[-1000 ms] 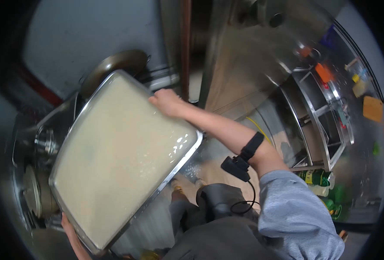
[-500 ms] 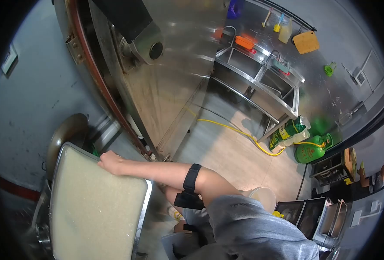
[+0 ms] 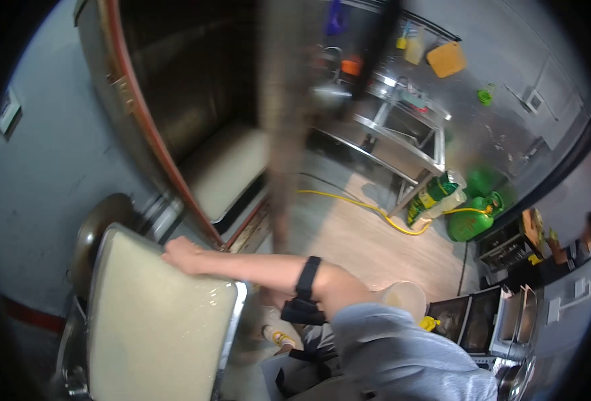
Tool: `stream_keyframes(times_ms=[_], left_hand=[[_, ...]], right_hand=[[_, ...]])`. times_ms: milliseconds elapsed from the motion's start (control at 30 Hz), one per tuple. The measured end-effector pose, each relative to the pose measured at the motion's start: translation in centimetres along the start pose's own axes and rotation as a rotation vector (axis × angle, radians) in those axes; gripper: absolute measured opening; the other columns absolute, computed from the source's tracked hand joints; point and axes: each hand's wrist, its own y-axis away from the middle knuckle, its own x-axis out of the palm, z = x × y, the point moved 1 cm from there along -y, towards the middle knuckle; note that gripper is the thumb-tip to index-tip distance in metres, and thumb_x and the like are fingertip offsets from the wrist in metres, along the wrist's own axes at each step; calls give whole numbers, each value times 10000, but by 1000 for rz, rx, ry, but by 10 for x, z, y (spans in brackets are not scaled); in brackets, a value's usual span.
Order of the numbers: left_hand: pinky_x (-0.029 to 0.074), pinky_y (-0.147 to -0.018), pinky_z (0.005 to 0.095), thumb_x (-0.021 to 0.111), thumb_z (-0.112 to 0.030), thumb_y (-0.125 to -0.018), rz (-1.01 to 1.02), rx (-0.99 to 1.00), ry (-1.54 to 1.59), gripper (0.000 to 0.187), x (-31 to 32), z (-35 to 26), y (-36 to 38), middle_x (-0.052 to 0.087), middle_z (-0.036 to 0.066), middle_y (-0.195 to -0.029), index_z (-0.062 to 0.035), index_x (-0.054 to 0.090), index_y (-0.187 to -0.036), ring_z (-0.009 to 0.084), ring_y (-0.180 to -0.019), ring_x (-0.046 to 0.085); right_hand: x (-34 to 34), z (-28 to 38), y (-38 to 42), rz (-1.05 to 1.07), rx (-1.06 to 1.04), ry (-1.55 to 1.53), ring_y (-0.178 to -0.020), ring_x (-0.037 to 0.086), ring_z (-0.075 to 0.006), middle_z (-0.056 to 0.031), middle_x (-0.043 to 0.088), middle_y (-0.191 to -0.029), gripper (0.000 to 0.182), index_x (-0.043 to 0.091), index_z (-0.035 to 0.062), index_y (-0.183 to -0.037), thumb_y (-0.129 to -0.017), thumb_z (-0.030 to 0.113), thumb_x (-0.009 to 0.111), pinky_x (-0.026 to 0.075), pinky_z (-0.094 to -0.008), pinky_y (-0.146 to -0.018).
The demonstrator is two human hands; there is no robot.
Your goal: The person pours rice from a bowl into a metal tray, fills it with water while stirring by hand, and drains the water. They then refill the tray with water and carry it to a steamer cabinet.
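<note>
My right hand (image 3: 183,255) is closed on the far rim of a large rectangular metal tray (image 3: 238,304). A smooth, pale cream-coloured layer (image 3: 155,321) fills the tray almost to its edge; its glossy surface looks wet. The tray's near end runs out of the frame. My left hand is out of view. Just beyond the tray stands a tall metal cabinet (image 3: 125,100) with a reddish-brown door frame. Its door (image 3: 282,127) is open, seen nearly edge-on and blurred. Inside, low down, lies another tray with a pale surface (image 3: 232,170).
A steel double sink (image 3: 409,127) stands along the back wall. A yellow hose (image 3: 349,196) crosses the floor to a green gas cylinder (image 3: 470,226). A white bucket (image 3: 406,299) stands behind my arm. A round metal pan (image 3: 98,230) leans by the left wall. Another person (image 3: 566,250) is at far right.
The cabinet door has swung wide, and the dark interior with a tray low inside now shows. My right hand stays on the tray rim; the tray has shifted slightly right in view and tilted.
</note>
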Motion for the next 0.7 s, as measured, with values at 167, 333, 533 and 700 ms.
stream_keyframes(times_ms=[167,333,533,700], left_hand=[[398,-845,289,375,-317,-935,8,17,43,451,-29,21,0,588,106,-1040,71,532,-1105,186,-942,534],[402,-838,287,374,-313,-936,46,69,144,447,-59,51,-2,591,104,-1031,71,536,-1098,183,-933,538],[409,-697,242,380,-252,-944,45,122,231,345,-38,46,9,592,24,-868,34,573,-932,93,-790,520],[408,-676,246,389,-245,-939,46,127,243,340,-1,30,31,593,22,-851,38,578,-925,88,-754,510]], right_hand=[[-10,-6,13,-4,27,78,-824,575,-399,-270,584,-824,363,583,-70,-817,-855,278,486,461,-443,-750],[-27,-32,31,-60,32,89,-719,584,-369,-248,577,-743,377,579,-39,-763,-857,314,487,447,-445,-660],[-70,-36,72,-67,211,70,-745,595,-359,-243,595,-776,377,585,-37,-840,-867,324,479,449,-413,-709],[-96,-77,108,-99,248,68,-705,592,-325,-230,591,-752,363,585,-44,-883,-863,303,481,445,-380,-671]])
